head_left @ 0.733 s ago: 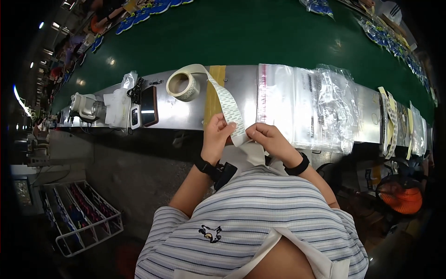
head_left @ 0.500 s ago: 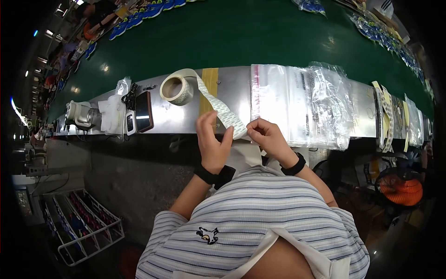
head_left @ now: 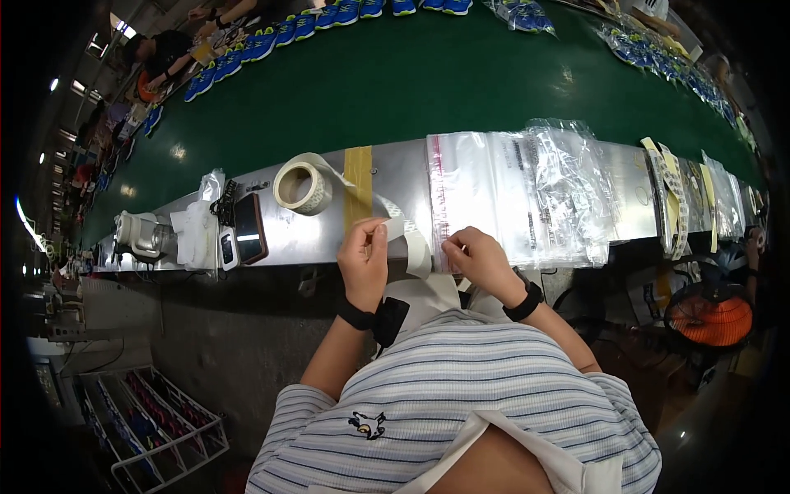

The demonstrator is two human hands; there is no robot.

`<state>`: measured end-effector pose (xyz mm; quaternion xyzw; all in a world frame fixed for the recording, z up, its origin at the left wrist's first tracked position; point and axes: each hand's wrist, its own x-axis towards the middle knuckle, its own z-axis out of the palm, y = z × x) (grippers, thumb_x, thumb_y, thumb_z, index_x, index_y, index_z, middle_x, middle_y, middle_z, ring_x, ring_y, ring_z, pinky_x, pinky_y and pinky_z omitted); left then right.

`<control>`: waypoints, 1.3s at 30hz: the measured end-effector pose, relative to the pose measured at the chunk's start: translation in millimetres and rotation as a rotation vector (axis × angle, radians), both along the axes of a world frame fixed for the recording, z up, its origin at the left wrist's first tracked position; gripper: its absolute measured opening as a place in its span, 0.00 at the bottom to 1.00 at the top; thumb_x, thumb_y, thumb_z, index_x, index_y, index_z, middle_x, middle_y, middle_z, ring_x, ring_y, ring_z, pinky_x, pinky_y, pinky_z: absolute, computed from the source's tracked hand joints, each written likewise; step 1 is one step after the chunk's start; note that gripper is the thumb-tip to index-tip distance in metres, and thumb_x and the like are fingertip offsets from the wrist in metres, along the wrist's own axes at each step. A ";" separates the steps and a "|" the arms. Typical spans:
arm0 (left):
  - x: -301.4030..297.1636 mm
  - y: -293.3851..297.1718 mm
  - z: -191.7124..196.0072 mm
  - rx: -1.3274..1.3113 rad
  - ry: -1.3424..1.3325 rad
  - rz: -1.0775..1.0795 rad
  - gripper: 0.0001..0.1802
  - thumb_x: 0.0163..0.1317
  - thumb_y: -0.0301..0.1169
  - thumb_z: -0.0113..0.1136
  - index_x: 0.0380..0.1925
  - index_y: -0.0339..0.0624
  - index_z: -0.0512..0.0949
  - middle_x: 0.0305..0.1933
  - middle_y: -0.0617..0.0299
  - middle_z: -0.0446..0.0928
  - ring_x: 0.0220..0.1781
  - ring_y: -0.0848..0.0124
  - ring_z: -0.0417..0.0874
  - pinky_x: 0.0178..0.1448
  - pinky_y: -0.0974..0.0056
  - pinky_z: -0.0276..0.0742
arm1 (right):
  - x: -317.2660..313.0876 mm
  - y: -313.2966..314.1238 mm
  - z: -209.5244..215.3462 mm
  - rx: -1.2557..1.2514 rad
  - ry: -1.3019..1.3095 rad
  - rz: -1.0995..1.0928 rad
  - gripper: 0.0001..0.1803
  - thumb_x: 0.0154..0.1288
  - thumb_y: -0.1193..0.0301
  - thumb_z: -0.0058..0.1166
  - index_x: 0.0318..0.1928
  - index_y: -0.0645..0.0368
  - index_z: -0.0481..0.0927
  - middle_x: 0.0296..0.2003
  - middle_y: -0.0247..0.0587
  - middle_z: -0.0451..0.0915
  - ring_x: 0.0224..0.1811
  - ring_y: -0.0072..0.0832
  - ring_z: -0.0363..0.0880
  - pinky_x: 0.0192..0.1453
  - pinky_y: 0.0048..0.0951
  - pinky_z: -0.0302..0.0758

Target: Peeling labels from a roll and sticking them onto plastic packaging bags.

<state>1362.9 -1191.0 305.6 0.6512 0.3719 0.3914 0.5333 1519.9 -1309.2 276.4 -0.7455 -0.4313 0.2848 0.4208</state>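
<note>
Rack point(head_left: 164, 428) of pale bars stood low at the far left; above it, along the metal ledge point(head_left: 403, 165), came a pale appliance point(head_left: 144, 235), white sheets point(head_left: 193, 240), a small white device point(head_left: 229, 249) and a dark-screened phone point(head_left: 249, 229); behind these, blue shoes point(head_left: 257, 45) lined the far side of the green surface point(head_left: 329, 107). Next stood the roll of labels point(head_left: 322, 194), just left of a yellow band point(head_left: 358, 177) stuck across the ledge; its strip point(head_left: 418, 255) ran rightward over the band and down to the near edge, where the end curled between the two hands.

The left hand point(head_left: 364, 262), its fingers spread beside the strip half a second earlier, had closed; thumb and forefinger were together, seemingly pinching a pale part of the strip. The strip, stretched to the other hand a moment before, had gone slack and bent; its tail now hung apart from the right hand point(head_left: 487, 267). That hand's fingertips were drawn close together, though whether a label lay between them could not be told; the change suggested that the hold on the strip had passed to the left hand, leaving the right one free of it.

Just beyond the right fingertips lay flat clear bags point(head_left: 469, 189), then crumpled ones point(head_left: 572, 193); farther right were more label strips point(head_left: 675, 202) and, below them, an orange fan point(head_left: 709, 319).
</note>
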 end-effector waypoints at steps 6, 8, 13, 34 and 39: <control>37.5 -18.2 -32.4 0.768 0.551 -0.626 0.26 0.62 0.43 0.53 0.52 0.33 0.72 0.58 0.49 0.70 0.63 0.54 0.66 0.63 0.56 0.63 | 22.5 23.1 -17.7 -0.176 -0.766 -0.226 0.18 0.50 0.61 0.63 0.34 0.60 0.73 0.35 0.44 0.71 0.41 0.41 0.73 0.34 0.38 0.73; 34.4 -24.6 -46.2 0.825 0.691 -0.669 0.29 0.61 0.45 0.53 0.53 0.31 0.70 0.59 0.48 0.70 0.65 0.53 0.64 0.64 0.55 0.61 | 27.3 22.0 -32.2 -0.145 -0.724 -0.247 0.17 0.51 0.63 0.62 0.34 0.60 0.73 0.34 0.43 0.71 0.40 0.40 0.73 0.34 0.38 0.74; 27.2 -22.9 -50.6 0.661 0.597 -0.683 0.30 0.63 0.47 0.51 0.55 0.31 0.69 0.61 0.49 0.68 0.67 0.56 0.63 0.65 0.55 0.60 | 35.6 12.4 -41.8 -0.037 -0.651 -0.322 0.10 0.56 0.69 0.58 0.31 0.60 0.72 0.30 0.44 0.72 0.32 0.41 0.74 0.33 0.38 0.73; 149.7 12.7 -68.5 -1.078 -0.189 -0.733 0.19 0.69 0.33 0.37 0.50 0.30 0.68 0.50 0.46 0.74 0.55 0.54 0.77 0.56 0.57 0.76 | 91.4 -34.3 -46.9 0.355 0.264 -0.627 0.08 0.65 0.71 0.51 0.33 0.64 0.72 0.26 0.33 0.74 0.29 0.19 0.71 0.33 0.22 0.69; 173.3 4.4 -48.9 -0.514 0.343 -0.753 0.14 0.65 0.26 0.41 0.48 0.33 0.70 0.41 0.55 0.76 0.37 0.66 0.81 0.40 0.63 0.82 | 78.8 -26.9 -14.9 0.453 0.348 -0.281 0.08 0.68 0.71 0.47 0.36 0.64 0.72 0.33 0.34 0.76 0.35 0.18 0.71 0.41 0.20 0.69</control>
